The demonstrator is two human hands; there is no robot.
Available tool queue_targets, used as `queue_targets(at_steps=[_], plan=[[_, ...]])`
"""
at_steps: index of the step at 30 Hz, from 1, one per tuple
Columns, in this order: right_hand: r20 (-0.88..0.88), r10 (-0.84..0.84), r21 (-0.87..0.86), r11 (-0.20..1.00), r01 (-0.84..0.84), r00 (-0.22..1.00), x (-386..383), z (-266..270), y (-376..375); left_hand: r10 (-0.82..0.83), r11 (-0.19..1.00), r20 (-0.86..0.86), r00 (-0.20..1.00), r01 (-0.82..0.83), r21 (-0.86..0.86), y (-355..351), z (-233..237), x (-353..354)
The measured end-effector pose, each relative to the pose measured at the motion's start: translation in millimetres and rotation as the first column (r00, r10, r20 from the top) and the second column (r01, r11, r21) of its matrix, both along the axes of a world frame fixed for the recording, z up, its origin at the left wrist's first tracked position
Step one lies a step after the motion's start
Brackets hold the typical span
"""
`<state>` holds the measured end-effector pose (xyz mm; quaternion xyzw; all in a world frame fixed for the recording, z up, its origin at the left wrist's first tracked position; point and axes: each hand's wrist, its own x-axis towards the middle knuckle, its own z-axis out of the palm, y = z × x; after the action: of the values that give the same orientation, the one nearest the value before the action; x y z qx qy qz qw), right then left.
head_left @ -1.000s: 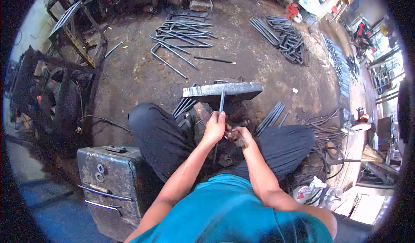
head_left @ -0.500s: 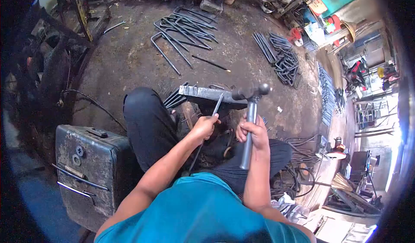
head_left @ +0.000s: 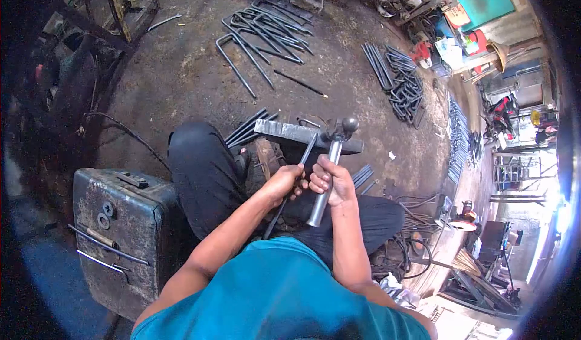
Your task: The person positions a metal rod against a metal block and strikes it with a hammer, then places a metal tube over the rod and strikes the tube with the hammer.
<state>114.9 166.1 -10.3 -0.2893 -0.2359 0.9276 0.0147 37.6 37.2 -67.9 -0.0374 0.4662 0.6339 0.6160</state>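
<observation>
Head view: my left hand (head_left: 284, 181) is clenched round a thin rod (head_left: 308, 146), tip lying on the steel block (head_left: 278, 130) between my knees. Right hand (head_left: 331, 180) grasps the hammer (head_left: 334, 149) by the handle, head at the block by the rod tip, touching or just above, can't tell. Risk: the rod is thin and round, so a glancing blow could roll it off the block edge or skid toward my left fingers, which sit near the strike point; a loose grip lets the rod twist
</observation>
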Motion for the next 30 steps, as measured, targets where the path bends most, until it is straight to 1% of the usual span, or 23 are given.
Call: queue_targets(at_steps=[1, 4, 5, 6, 8, 10, 12, 14, 15, 16, 17, 18, 19, 20, 21, 22, 23, 24, 25, 26, 28, 29, 30], plan=[[-0.045, 0.074, 0.028, 0.997, -0.073, 0.996, -1.2, -0.1, -1.0, -0.008, 1.000, -0.054, 0.999, 0.010, 0.025, -0.6, -3.1, -0.6], [-0.057, 0.097, 0.043, 0.995, -0.095, 0.994, -6.1, -1.6, -3.4, -0.024, 0.999, -0.142, 0.990, 0.029, 0.036, 0.7, -18.7, 4.4], [-0.049, 0.115, 0.098, 0.989, -0.110, 0.992, -7.3, 2.5, -4.2, -0.033, 0.999, -0.188, 0.982, 0.039, 0.028, 0.7, -23.4, 4.7], [-0.005, 0.080, 0.108, 0.991, -0.079, 0.997, -8.7, 10.8, -5.4, -0.027, 0.999, -0.189, 0.982, 0.033, 0.028, 0.7, -23.6, 5.3], [0.096, 0.103, 0.134, 0.984, -0.115, 0.990, -11.1, 25.2, 5.5, -0.017, 0.999, -0.293, 0.956, 0.006, -0.037, 5.6, -21.4, 7.4], [0.051, 0.087, 0.129, 0.987, -0.093, 0.995, -13.4, 45.1, 11.5, -0.043, 0.997, -0.300, 0.953, 0.022, -0.073, 6.9, -18.2, 4.8], [-0.032, 0.112, 0.211, 0.972, -0.103, 0.993, -15.1, 81.5, 12.1, -0.032, 0.995, -0.533, 0.845, -0.024, -0.097, 11.8, -30.1, 10.7], [-0.151, 0.093, 0.352, 0.935, -0.035, 0.984, -19.6, 126.3, 6.2, -0.027, 0.993, -0.560, 0.828, -0.040, -0.107, 14.0, -35.1, 12.2], [-0.134, 0.088, 0.342, 0.939, -0.037, 0.987, -22.2, 137.8, 9.5, -0.032, 0.992, -0.594, 0.804, -0.045, -0.114, 13.1, -37.7, 14.9], [-0.389, 0.234, 0.376, 0.923, -0.078, 0.891, -28.9, 146.4, 16.4, -0.041, 0.992, -0.581, 0.813, -0.038, -0.123, 11.7, -35.0, 16.1], [-0.606, 0.365, 0.422, 0.901, -0.104, 0.707, -35.8, 148.4, 23.1, -0.051, 0.990, -0.585, 0.809, -0.036, -0.137, 11.3, -31.4, 14.9], [-0.600, 0.366, 0.419, 0.901, -0.109, 0.711, -41.1, 144.5, 28.4, -0.057, 0.988, -0.591, 0.804, -0.038, -0.148, 12.4, -29.8, 13.1], [-0.642, 0.428, 0.424, 0.890, -0.171, 0.636, -43.6, 137.8, 32.4, -0.057, 0.990, -0.661, 0.748, -0.041, -0.133, 12.2, -31.8, 14.4], [-0.679, 0.484, 0.433, 0.871, -0.230, 0.552, -43.4, 129.6, 35.6, -0.057, 0.990, -0.654, 0.754, -0.040, -0.133, 11.9, -32.4, 15.1], [-0.580, 0.316, 0.323, 0.935, -0.144, 0.751, -29.6, 110.3, 25.3, -0.063, 0.989, -0.663, 0.746, -0.043, -0.143, 12.3, -31.1, 14.9], [-0.307, 0.235, 0.229, 0.959, -0.169, 0.922, -18.0, 93.8, 17.8, -0.068, 0.987, -0.675, 0.735, -0.048, -0.152, 12.6, -28.5, 14.2], [0.008, 0.156, 0.133, 0.979, -0.156, 0.988, -10.6, 74.5, 15.1, -0.062, 0.987, -0.674, 0.736, -0.053, -0.149, 12.3, -23.8, 13.2], [0.114, 0.216, 0.032, 0.975, -0.221, 0.970, -11.6, 42.2, 22.4, -0.075, 0.992, -0.581, 0.810, 0.000, -0.128, 10.8, -18.1, 12.5], [0.098, 0.187, 0.074, 0.978, -0.194, 0.978, -9.1, 35.7, 21.1, -0.099, 0.993, -0.482, 0.871, 0.056, -0.103, 9.4, -14.8, 11.9], [0.076, 0.163, 0.121, 0.978, -0.172, 0.984, -10.5, 33.4, 21.8, -0.097, 0.995, -0.517, 0.850, 0.067, -0.076, 10.4, -15.9, 15.3], [0.148, 0.045, 0.193, 0.978, -0.073, 0.988, -12.8, 55.6, 23.7, -0.100, 0.990, -0.553, 0.827, 0.027, -0.139, 10.0, -19.5, 17.0], [0.042, 0.094, 0.134, 0.986, -0.099, 0.995, -11.4, 63.8, 32.4, -0.114, 0.989, -0.543, 0.832, 0.045, -0.139, 7.3, -18.9, 25.4], [0.038, 0.074, 0.114, 0.990, -0.078, 0.997, -11.9, 78.9, 34.3, -0.132, 0.985, -0.562, 0.817, 0.046, -0.164, 9.1, -19.1, 22.1]])
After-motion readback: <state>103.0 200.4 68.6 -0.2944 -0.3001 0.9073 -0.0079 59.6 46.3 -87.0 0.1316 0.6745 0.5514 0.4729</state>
